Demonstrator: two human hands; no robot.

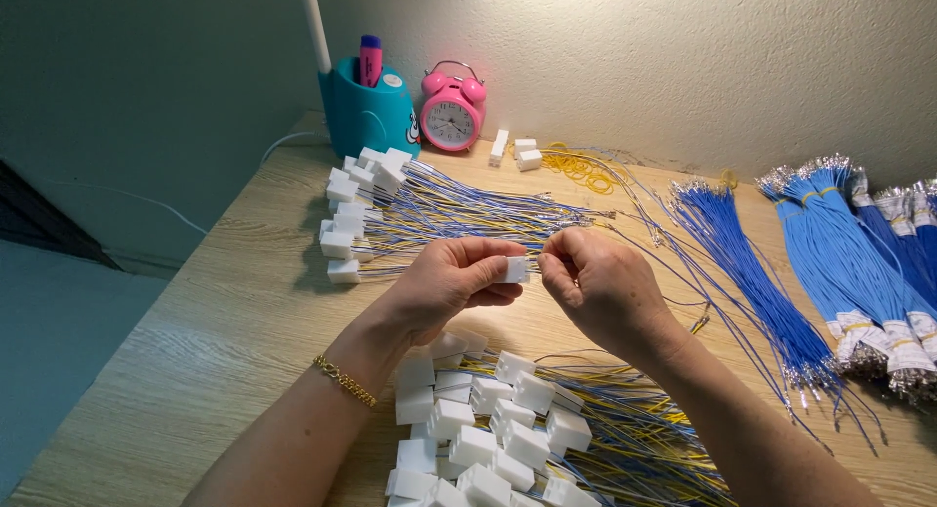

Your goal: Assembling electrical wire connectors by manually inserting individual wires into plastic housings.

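My left hand (pixel 452 281) pinches a small white plastic connector (pixel 515 269) above the middle of the wooden table (pixel 224 322). My right hand (pixel 597 284) is closed just to its right, fingertips at the connector's open side, gripping a thin wire that is mostly hidden by the fingers. A thin wire (pixel 698 317) trails off to the right from that hand. A gold chain bracelet (pixel 344 379) circles my left wrist.
A heap of white connectors with yellow and blue wires (pixel 488 439) lies near me; a similar wired pile (pixel 390 209) lies farther back. Blue wire bundles (pixel 839 263) fill the right side. A teal pen holder (pixel 366 107), pink alarm clock (pixel 452 112) and yellow rubber bands (pixel 584 167) line the wall.
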